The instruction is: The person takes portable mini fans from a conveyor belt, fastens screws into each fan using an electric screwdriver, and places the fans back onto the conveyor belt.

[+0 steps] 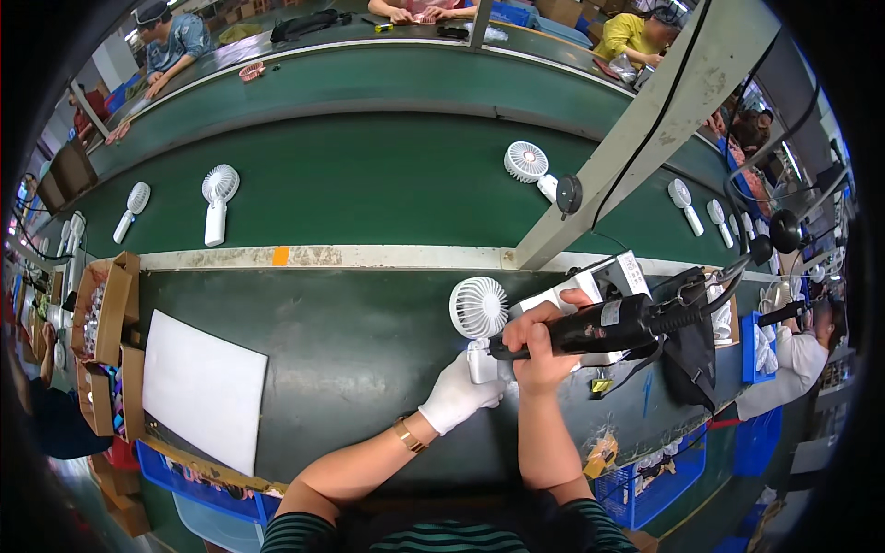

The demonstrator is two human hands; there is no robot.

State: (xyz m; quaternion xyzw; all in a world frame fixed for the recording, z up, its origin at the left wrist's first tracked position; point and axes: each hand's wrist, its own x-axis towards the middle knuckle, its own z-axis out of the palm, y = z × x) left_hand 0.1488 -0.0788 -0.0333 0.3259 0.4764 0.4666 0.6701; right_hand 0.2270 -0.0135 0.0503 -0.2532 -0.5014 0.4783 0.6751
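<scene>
gloved left hand (458, 394) grips a white fan (479, 313) handle, mostly hidden; right hand (542, 343) clamps a black screwdriver (590, 328).

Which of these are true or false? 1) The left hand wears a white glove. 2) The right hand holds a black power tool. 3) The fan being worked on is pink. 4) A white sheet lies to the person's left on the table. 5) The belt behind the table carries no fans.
1) True: the left hand wears a white glove and grips the handle of the small fan.
2) True: the bare right hand is wrapped around a black power tool, pointed at the fan's handle.
3) False: that fan is white.
4) True: the white sheet lies flat on the green table.
5) False: several white fans lie on the belt, such as one at the left.
</scene>
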